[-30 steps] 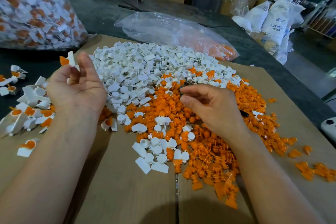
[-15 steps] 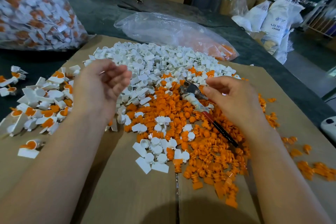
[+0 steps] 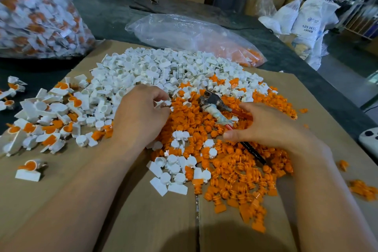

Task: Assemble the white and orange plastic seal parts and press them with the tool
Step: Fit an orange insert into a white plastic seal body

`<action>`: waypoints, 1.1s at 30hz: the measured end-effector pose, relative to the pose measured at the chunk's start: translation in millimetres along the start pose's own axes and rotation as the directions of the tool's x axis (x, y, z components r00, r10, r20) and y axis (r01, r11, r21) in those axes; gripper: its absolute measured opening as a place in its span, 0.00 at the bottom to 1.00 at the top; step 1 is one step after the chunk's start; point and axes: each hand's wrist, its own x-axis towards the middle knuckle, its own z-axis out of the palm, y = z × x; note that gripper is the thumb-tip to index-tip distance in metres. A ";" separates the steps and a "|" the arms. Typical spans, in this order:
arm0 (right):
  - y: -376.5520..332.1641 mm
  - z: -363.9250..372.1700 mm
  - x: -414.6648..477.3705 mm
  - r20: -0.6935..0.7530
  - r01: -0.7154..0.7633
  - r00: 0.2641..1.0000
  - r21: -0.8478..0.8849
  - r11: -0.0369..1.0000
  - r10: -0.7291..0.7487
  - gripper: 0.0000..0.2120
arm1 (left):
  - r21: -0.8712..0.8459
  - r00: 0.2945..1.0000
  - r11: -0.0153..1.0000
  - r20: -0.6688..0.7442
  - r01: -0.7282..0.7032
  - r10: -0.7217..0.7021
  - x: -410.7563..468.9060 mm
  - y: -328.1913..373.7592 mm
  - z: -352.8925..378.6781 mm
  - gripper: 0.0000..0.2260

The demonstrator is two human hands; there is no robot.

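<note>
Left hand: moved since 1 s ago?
Yes. The left hand went right, off the finished seals at left, to where the white pile meets the orange pile, near the tool.

Cardboard (image 3: 143, 221) under left hand (image 3: 141, 116): matt. White seal parts (image 3: 153, 67) beyond it: smooth plastic. Tool head (image 3: 210, 99) beside right hand (image 3: 272, 127): bright metal.

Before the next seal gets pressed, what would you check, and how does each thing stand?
1. White part picked: ok, the left hand pinches one.
2. Piece from the orange pile picked: not ok, neither hand holds one.
3. Tool reachable: ok, it lies on that pile.
4. Right hand gripping the tool's handle: cannot tell.
5. Finished seals kept apart: ok, heaped left on the cardboard.
</note>
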 end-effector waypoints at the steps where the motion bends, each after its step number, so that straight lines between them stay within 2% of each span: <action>1: -1.3 1.3 0.5 0.031 0.006 1.000 -0.027 1.000 -0.006 0.60 | 0.020 1.000 1.000 -0.001 -0.006 0.006 0.6 -0.4 0.3 0.08; 3: -2.2 5.0 1.7 0.059 0.015 0.998 -0.070 0.997 -0.011 0.58 | 0.041 1.000 0.999 -0.010 0.011 -0.011 2.6 -2.3 0.4 0.08; 6: 0.4 9.1 5.0 0.022 0.016 1.000 -0.089 0.996 -0.014 0.52 | 0.084 1.000 0.996 -0.005 0.030 -0.030 4.7 -4.0 0.3 0.09; 10: 1.4 10.2 6.9 0.004 0.019 1.000 -0.089 0.996 -0.019 0.49 | 0.188 0.999 0.982 0.042 0.010 -0.018 5.6 -5.2 1.8 0.13; 13: 0.8 11.0 7.4 -0.007 0.014 1.000 -0.085 0.996 -0.015 0.47 | 0.228 0.997 0.973 0.083 -0.027 0.009 5.3 -6.2 3.0 0.11; 17: 0.3 11.5 7.1 -0.015 0.008 1.000 -0.081 0.997 -0.009 0.47 | 0.234 0.995 0.972 0.094 -0.034 0.012 4.3 -6.1 1.5 0.08; 23: -1.5 11.1 6.2 -0.034 -0.002 0.999 -0.061 0.998 0.000 0.46 | 0.189 0.996 0.982 0.092 -0.015 -0.002 3.9 -4.9 0.7 0.16; 26: -2.2 11.0 5.7 -0.063 -0.003 0.998 -0.046 0.999 0.000 0.44 | 0.206 0.991 0.979 0.128 0.000 -0.027 3.6 -4.5 0.1 0.14; 30: -3.1 10.1 6.3 -0.168 0.015 0.986 -0.029 0.999 -0.020 0.41 | 0.222 0.992 0.975 0.125 -0.016 -0.012 2.9 -4.1 -1.0 0.10; 33: -5.9 8.1 5.9 -0.381 0.084 0.923 0.074 0.994 -0.050 0.31 | 0.193 0.996 0.981 0.093 -0.023 0.006 2.9 -3.7 -0.8 0.10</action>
